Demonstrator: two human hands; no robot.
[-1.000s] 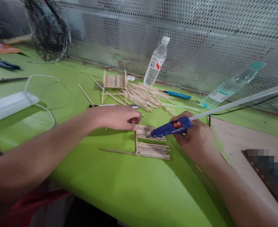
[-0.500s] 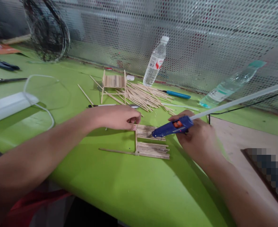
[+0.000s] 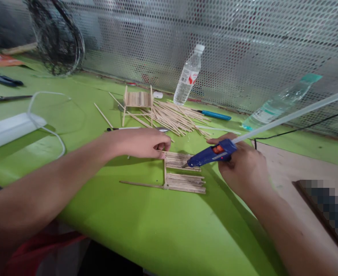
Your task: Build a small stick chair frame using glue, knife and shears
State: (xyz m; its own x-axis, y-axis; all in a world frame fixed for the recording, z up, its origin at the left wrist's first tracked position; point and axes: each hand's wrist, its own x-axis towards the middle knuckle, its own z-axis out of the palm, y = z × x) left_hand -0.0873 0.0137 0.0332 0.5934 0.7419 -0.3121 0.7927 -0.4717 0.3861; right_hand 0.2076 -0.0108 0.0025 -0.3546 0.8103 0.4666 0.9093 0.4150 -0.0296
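Grey perforated metal panel (image 3: 134,46) backed our glossy green tabletop (image 3: 146,226), with a pile of pale thin wooden sticks (image 3: 171,117) near it. Flat slatted wooden-stick frame (image 3: 183,181) lay on the tabletop between our hands. Our left hand (image 3: 146,142) had fingertips pinched at its far left corner; our right hand (image 3: 245,165) was wrapped around the blue plastic glue gun (image 3: 211,153), nozzle at the far slats, contact unclear. We judged the frame light, stiff along the sticks, fragile at the joints. Best hold: corner or crossbar, not the free slat ends. Gun looked heavier; handle only, clear of the tip.
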